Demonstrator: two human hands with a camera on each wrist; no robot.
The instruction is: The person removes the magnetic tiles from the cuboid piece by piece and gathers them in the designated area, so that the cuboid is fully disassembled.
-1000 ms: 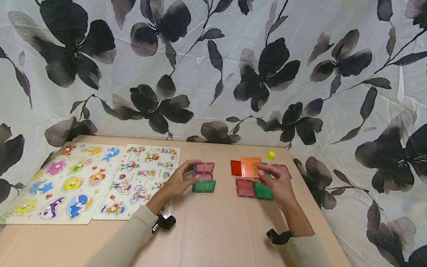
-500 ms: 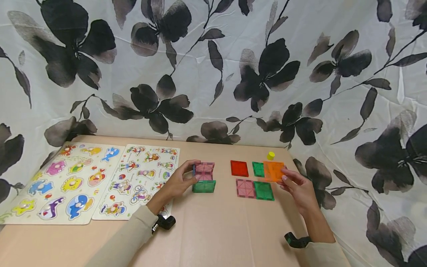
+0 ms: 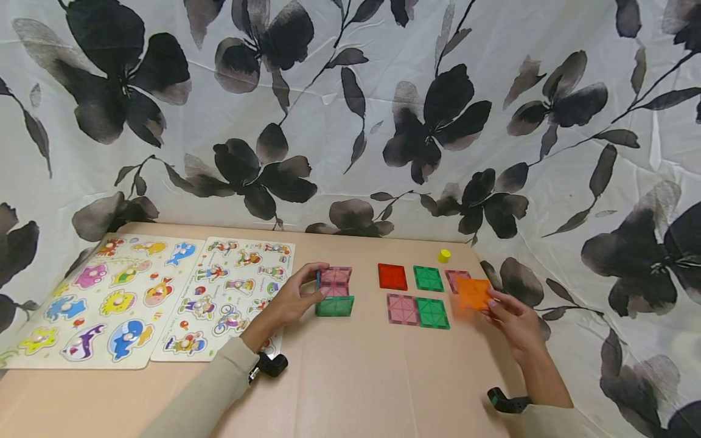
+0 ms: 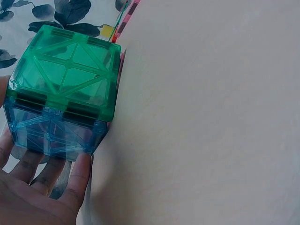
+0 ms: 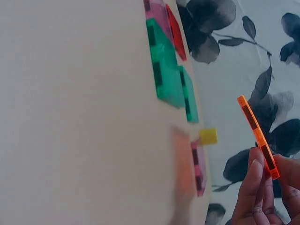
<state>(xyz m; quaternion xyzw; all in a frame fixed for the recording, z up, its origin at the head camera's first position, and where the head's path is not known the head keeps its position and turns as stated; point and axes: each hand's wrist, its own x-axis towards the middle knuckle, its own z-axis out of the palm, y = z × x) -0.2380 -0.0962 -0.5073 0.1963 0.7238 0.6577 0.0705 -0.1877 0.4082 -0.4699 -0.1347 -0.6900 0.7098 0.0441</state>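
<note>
My left hand (image 3: pixel 291 298) grips the side of a small box of translucent magnetic tiles (image 3: pixel 334 283), standing on the table. In the left wrist view the box shows a green tile (image 4: pixel 70 70) and a blue tile (image 4: pixel 51 133), with fingertips on the blue one. Off to the right, my right hand (image 3: pixel 515 322) pinches an orange square magnetic tile (image 3: pixel 473 294) by its edge, held above the table. The right wrist view shows that orange tile (image 5: pixel 258 136) edge-on between thumb and fingers. It partly covers a pink tile (image 3: pixel 456 278) lying beneath.
Flat on the table lie a red tile (image 3: pixel 392 277), a green tile (image 3: pixel 428 278), a pink tile (image 3: pixel 402 309) and another green tile (image 3: pixel 433 313). Behind them is a yellow piece (image 3: pixel 444 256). Two picture boards (image 3: pixel 117 304) lie at the left. A floral cloth (image 3: pixel 350 109) hangs behind.
My right hand has carried the orange tile rightward, from over the red and green tiles to beside the right-hand pink tile. My left hand and the tile box stay in place.
</note>
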